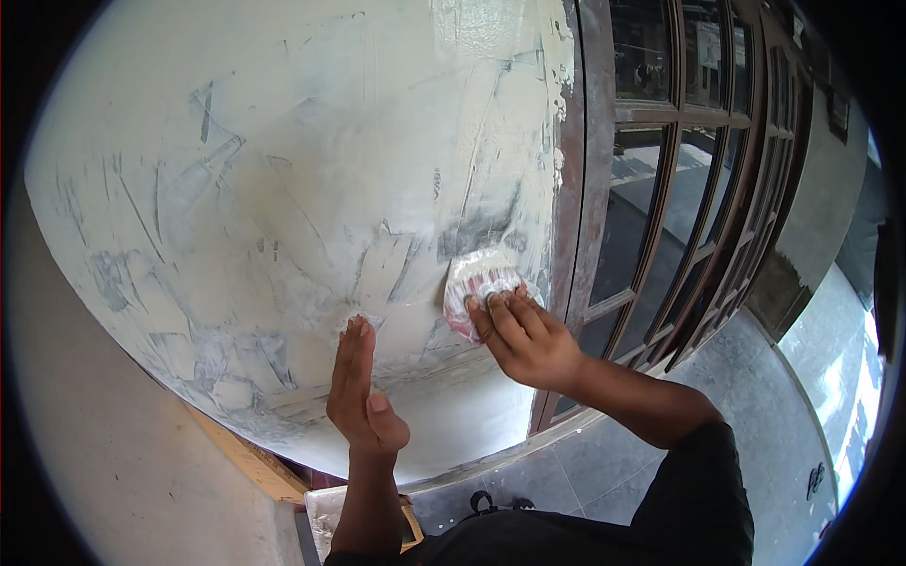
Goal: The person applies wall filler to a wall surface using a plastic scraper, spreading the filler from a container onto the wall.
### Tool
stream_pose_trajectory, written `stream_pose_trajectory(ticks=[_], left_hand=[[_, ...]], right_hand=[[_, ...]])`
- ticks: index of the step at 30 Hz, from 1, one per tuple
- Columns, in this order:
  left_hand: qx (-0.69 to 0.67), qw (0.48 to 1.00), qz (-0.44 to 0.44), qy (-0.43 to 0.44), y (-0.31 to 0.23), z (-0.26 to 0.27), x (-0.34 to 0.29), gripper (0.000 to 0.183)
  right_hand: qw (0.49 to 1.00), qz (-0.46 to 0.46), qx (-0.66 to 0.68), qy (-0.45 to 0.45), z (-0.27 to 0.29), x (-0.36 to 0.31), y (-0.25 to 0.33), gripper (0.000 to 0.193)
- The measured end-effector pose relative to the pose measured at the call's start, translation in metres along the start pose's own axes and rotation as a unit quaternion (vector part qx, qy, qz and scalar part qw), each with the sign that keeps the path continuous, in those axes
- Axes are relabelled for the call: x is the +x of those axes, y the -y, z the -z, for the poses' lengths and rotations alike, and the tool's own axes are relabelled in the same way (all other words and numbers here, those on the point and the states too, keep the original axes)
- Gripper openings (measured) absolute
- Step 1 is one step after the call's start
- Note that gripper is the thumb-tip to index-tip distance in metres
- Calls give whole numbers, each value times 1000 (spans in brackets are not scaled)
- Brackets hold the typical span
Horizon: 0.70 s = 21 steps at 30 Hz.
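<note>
My right hand (pixel 524 330) grips a putty spreader (pixel 472 283), a ribbed plastic blade in white and red smeared with white putty. Its broad edge lies against the wall (pixel 302 226), just below a dark grey patch. To the left, my left hand (pixel 357 391) is upright with its fingers stretched out and the thumb apart. Its fingertips are at the wall, by a small whitish patch (pixel 371 321); whether they touch it I cannot tell. Uneven pale putty covers the wall, with grey streaks and scrape marks showing through.
A brown wooden frame (pixel 571 189) with glass panes borders the wall on the right. Below are grey floor tiles (pixel 604 476). A wooden board (pixel 250 457) and a whitish tray-like container (pixel 326 509) sit at the lower left. Dark sandals (pixel 815 479) lie at the far right.
</note>
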<state>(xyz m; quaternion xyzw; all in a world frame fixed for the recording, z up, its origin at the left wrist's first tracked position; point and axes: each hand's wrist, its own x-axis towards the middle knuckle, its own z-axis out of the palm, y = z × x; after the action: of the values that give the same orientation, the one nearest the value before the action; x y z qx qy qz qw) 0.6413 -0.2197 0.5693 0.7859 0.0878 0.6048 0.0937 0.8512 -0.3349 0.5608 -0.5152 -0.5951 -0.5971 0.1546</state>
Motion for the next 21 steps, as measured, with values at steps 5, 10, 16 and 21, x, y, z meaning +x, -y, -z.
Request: stream_pose_trajectory(ticks=[5, 10, 16, 21], left_hand=[[30, 999, -2, 18, 12, 18, 4, 71], [50, 999, -16, 2, 18, 25, 23, 71], [43, 999, -17, 0, 22, 24, 29, 68], [58, 998, -21, 2, 28, 36, 26, 67]], right_hand=[[981, -107, 156, 47, 53, 24, -2, 42], [979, -184, -30, -83, 48, 93, -74, 45], [999, -21, -32, 10, -4, 38, 4, 45], [981, -144, 123, 43, 49, 45, 2, 43]])
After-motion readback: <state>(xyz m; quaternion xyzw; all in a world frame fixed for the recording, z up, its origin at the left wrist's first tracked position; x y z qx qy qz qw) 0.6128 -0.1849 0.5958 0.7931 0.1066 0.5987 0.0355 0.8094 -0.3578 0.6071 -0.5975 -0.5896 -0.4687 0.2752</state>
